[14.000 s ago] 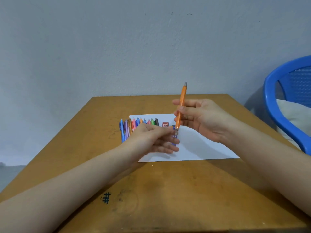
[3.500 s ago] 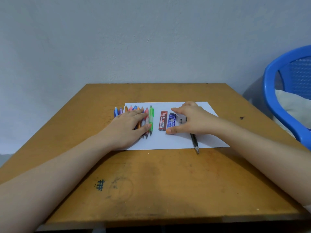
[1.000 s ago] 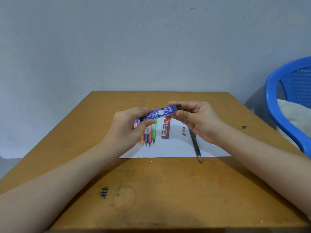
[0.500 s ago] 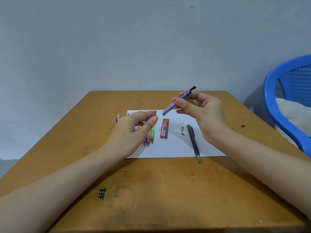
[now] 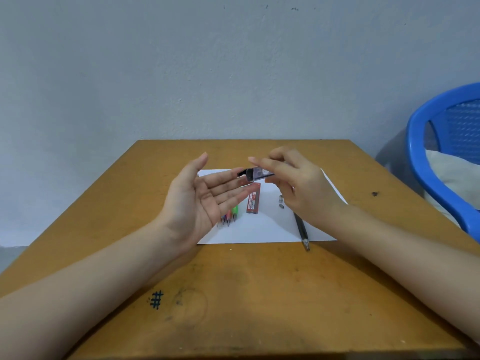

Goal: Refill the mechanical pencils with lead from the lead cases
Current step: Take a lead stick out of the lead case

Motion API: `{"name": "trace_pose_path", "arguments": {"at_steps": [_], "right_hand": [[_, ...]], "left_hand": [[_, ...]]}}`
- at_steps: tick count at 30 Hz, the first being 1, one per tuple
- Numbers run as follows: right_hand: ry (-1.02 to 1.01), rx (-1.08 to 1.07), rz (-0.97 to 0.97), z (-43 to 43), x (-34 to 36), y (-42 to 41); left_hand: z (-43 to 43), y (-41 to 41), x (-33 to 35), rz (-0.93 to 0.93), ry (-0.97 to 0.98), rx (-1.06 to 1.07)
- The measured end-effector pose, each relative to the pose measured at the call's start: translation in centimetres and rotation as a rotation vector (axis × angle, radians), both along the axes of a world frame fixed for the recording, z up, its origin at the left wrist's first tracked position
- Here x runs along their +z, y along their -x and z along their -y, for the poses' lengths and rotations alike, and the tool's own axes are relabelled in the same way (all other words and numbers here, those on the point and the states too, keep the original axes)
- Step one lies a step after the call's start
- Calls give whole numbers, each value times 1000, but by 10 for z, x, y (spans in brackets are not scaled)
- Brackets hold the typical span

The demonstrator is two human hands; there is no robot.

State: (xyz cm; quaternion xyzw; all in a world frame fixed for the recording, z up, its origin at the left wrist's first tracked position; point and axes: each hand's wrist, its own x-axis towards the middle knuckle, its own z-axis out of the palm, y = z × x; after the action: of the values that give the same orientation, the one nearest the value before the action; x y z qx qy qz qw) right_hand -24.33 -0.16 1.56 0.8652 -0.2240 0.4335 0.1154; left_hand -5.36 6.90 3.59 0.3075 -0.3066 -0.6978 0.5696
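A blue lead case [image 5: 257, 174] hangs over the far half of the worktop [image 5: 259, 294], pinched between the thumb and fingers of a person's right hand [image 5: 301, 189]. Its dark end points at the left hand [image 5: 197, 201], which is turned palm up, fingers straight and slightly apart, holding nothing. Below, on a white sheet of paper [image 5: 262, 229], lie a red lead case [image 5: 253, 201], coloured mechanical pencils [image 5: 230, 216] partly hidden behind the left hand, two small grey parts [image 5: 281, 202] and a black pencil [image 5: 301, 229] whose tip passes the paper's near edge. A blue plastic chair [image 5: 426, 162] stands at right.
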Motion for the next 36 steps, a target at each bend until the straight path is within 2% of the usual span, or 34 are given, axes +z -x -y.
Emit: {"name": "trace_pose_path", "arguments": {"at_steps": [7,10,14,16,21,26,31,36], "right_hand": [[20,-10,6,0,2,2],[10,-18,-8,1,4,3],[160,-32,-133,15,-2,10],[173,-37,-168,18,-3,11],[146,7,-121,12,0,6],[205,-51,-193,19,-4,10],[175,-33,-166,17,-3,8],[248,-39,-197,18,-2,10]], "left_hand": [[-4,-2,2,-159,-100,-64],[-4,-2,1,-164,-113,-65],[-4,-3,2,-177,-122,-74],[-4,-3,1,-176,-125,-80],[-2,-4,1,-163,-129,-83],[-1,-4,-1,-148,-131,-90],[-1,-5,-1,-160,-138,-84],[0,-5,-1,-149,-149,-98]]}}
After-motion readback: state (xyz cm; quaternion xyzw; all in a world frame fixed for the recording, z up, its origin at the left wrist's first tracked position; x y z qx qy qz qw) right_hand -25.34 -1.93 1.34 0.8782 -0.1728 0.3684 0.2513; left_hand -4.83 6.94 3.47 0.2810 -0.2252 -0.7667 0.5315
